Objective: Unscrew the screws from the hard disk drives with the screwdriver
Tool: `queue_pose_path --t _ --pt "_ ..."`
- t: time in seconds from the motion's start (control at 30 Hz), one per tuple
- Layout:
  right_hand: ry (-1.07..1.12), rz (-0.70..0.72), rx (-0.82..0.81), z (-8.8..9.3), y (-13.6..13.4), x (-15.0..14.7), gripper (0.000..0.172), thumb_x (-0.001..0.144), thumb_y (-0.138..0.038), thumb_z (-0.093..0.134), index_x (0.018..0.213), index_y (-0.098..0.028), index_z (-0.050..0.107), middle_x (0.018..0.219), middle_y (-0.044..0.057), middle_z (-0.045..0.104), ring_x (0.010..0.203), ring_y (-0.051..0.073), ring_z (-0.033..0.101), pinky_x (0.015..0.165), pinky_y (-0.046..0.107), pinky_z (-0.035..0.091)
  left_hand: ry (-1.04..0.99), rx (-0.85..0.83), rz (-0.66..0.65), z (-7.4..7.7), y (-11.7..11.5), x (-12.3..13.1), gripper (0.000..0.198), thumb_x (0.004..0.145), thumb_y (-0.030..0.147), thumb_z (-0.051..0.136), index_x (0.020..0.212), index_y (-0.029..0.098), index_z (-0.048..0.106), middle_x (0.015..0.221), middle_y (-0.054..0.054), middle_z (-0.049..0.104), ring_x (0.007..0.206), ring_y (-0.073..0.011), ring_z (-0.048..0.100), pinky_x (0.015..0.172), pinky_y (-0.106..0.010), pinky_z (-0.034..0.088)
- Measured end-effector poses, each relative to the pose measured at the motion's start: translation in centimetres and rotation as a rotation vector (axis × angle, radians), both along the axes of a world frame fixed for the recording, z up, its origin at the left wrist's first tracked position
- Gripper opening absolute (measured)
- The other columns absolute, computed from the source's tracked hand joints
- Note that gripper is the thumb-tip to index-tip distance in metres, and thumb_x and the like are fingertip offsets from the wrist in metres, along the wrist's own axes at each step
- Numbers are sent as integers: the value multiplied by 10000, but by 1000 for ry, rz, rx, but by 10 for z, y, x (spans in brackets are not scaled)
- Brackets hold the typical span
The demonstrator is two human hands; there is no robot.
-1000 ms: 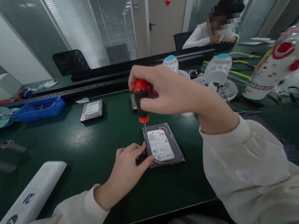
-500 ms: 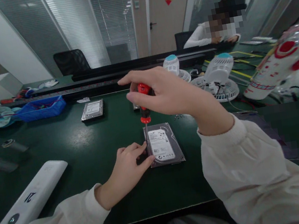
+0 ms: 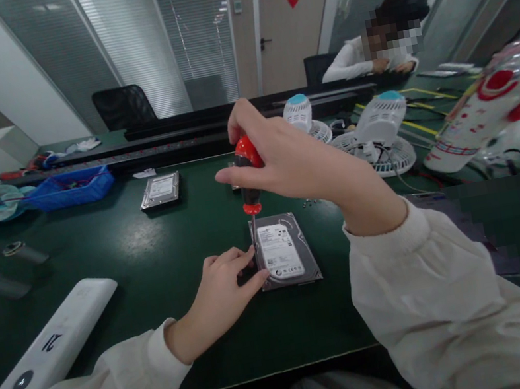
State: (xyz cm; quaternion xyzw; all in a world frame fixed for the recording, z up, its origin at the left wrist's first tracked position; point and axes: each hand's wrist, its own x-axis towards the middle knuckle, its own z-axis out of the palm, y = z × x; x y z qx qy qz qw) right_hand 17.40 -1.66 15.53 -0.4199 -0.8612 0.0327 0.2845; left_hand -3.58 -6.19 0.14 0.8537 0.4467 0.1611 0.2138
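Note:
A hard drive (image 3: 281,251) with a white label lies flat on the dark green table. My left hand (image 3: 226,287) grips its left edge, with the thumb and index finger on the drive and the other fingers curled. In my right hand (image 3: 279,164) is a red-and-black screwdriver (image 3: 250,189), held upright with the fingers around the handle and the thumb stretched out to the left. Its shaft points down to the drive's left side; the tip is close to my left index finger, and what it meets is too small to make out.
Another hard drive (image 3: 160,190) lies farther back, left of a third one mostly behind my right hand. Small screws (image 3: 310,202) lie beyond the drive. White fans (image 3: 382,132) and a tall bottle (image 3: 486,107) stand right; a white power bank-like device (image 3: 59,340) and blue basket (image 3: 70,189) are left.
My right hand's fingers have shifted around the screwdriver handle, the index finger now curled higher over its top. My left hand and the hard drive have stayed in place.

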Motion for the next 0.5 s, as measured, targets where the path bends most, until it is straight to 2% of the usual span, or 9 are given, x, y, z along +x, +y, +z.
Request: queue_pose_path --t 0.13,0.23,0.3,0.4,0.5 --pt "38 52 46 3 1 3 375 955 -410 759 1165 -173 558 1077 52 664 882 173 588 826 351 486 -1 -4 -7 -1 1 -1 439 1081 438 672 1451 212 742 1185 -89 783 1056 -305 741 1017 -546 512" --pt "33 132 50 6 -1 7 267 920 -253 726 1149 -159 625 1088 58 707 902 167 609 823 334 475 2 -8 -12 -2 1 -1 437 1080 424 681 1447 194 741 1194 -92 777 1076 -311 739 1019 -553 504" --pt "31 155 65 6 -2 7 256 898 -167 674 1152 -143 670 1081 55 728 921 166 634 821 328 464 5 -6 -8 -2 1 -1 437 1075 413 694 1444 184 741 1188 -92 776 1075 -311 739 1016 -549 502" --pt "60 139 105 5 0 5 168 972 -247 655 1079 -137 724 1008 50 748 896 168 651 805 331 457 3 5 -1 -2 1 0 424 1071 399 706 1437 189 745 1160 -80 775 1052 -301 739 1009 -539 501" --pt "74 122 133 5 2 2 216 1017 -340 663 1011 -146 760 948 50 763 846 165 655 790 334 471 2 10 -2 -2 0 0 413 1071 396 709 1431 197 749 1149 -75 775 1034 -295 737 1001 -534 499"
